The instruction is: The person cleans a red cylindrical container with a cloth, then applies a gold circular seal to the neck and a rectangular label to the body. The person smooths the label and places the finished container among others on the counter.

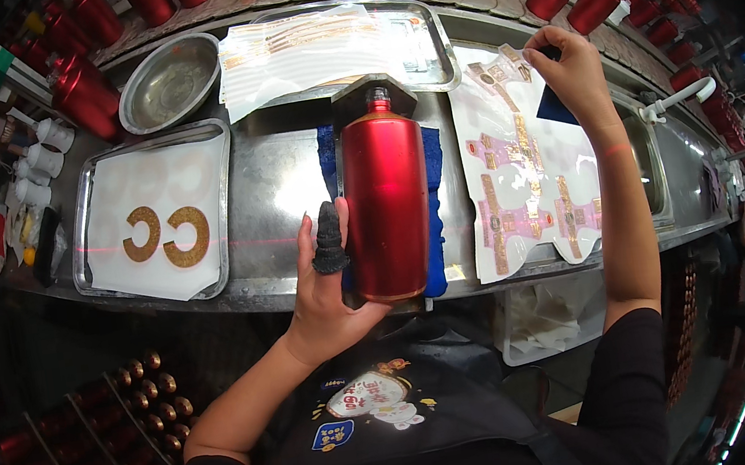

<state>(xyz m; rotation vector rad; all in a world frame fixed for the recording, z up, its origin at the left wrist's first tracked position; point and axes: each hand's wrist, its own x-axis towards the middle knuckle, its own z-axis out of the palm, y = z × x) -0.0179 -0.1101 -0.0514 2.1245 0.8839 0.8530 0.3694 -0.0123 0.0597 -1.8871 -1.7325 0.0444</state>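
Note:
A glossy red bottle (pixel 388 207) lies on a blue cloth (pixel 436 215) in front of me, its neck pointing away. My left hand (pixel 324 295) is at its lower left, thumb against the base and fingers raised along the side. One finger wears a black ribbed finger cot (pixel 329 243). To the right, my right hand (pixel 565 66) pinches the top end of a gold-and-brown decal (pixel 502 84). White sheets carrying pink and gold decals (pixel 533 202) lie below that hand. A dark blue piece (pixel 554 107) shows under the wrist.
On the left stands a tray (pixel 84 242) with two gold C-shaped decals (pixel 164 236). Behind it is a metal bowl (pixel 169 82). A tray (pixel 436 36) of decal strips sits at the back. More red bottles (pixel 149 0) line the conveyor; a sink (pixel 656 167) with a white tap (pixel 680 100) is right.

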